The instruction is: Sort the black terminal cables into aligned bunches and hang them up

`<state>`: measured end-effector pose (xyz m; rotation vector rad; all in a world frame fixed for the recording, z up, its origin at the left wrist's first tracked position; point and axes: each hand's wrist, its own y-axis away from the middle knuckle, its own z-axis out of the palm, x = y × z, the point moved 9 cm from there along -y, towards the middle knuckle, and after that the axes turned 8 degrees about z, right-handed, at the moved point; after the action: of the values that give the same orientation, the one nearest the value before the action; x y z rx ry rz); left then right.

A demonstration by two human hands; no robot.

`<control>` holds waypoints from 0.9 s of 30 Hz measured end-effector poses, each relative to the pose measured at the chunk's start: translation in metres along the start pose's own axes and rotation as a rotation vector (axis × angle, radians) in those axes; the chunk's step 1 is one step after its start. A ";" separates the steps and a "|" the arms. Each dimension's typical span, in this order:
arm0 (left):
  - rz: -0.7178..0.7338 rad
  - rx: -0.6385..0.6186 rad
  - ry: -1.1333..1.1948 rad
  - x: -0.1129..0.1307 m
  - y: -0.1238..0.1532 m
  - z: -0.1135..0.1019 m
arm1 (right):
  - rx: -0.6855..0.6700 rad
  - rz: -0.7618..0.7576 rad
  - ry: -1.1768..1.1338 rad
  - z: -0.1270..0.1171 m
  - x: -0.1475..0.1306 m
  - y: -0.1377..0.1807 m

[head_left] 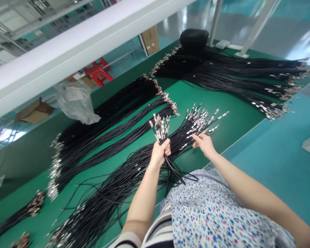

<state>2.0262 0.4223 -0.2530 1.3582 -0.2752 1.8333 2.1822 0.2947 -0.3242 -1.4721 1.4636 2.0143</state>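
Observation:
My left hand is closed around a bundle of thin black cables. Their silver and copper-coloured metal ends stick up above the fist, and the lengths droop below it. To the right, my right hand pinches at a cable in the loose cable pile, beside its white-labelled ends. The fingertips partly hide that cable. This pile stretches across the table from the lower left to just in front of my hands, with some strands straying out of it.
Further stacks of black cables lie on the green table, another group at the back right. A plastic bag hangs over the far edge. A white beam crosses above. Beyond stand a red stool and cardboard boxes.

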 end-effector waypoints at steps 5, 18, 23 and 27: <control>0.017 0.020 0.002 0.003 0.003 -0.003 | 0.046 0.218 -0.233 -0.008 0.034 -0.007; 0.023 -0.002 -0.015 -0.004 0.002 0.003 | -0.237 -0.147 0.669 0.024 -0.025 0.043; 0.084 -0.009 0.016 0.004 0.006 0.003 | -0.629 -0.177 0.577 0.077 -0.022 0.080; 0.080 -0.026 0.045 0.008 0.012 0.004 | -0.724 -0.206 0.550 0.105 -0.019 0.093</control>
<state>2.0197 0.4163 -0.2412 1.3033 -0.3328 1.9179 2.0678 0.3440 -0.2571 -2.4964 0.6519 2.2174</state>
